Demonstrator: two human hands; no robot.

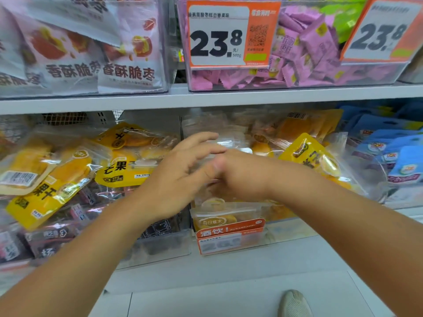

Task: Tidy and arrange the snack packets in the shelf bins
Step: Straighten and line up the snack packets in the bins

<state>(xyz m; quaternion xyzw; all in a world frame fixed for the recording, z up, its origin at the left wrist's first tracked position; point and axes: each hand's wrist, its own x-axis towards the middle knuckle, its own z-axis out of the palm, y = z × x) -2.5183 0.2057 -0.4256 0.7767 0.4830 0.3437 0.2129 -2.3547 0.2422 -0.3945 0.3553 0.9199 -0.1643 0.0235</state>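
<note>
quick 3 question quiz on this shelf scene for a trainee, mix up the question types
1. True or false: both hands reach into the pink sweets bin on the upper shelf.
2. What number shows on the orange price tag?
3. The blue packets lie: A) left of the hands, B) right of the hands, C) on the floor.

Key: 1 false, the left hand and right hand meet at a clear mango packet on the lower shelf; 2, 23.8; 3 B.

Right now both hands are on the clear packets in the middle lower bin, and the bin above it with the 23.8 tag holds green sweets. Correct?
Not quite. In the head view the bin behind the 23.8 price tag holds pink sweets, not green. The rest stands: left hand and right hand meet over the clear packets in the middle lower bin.
</note>
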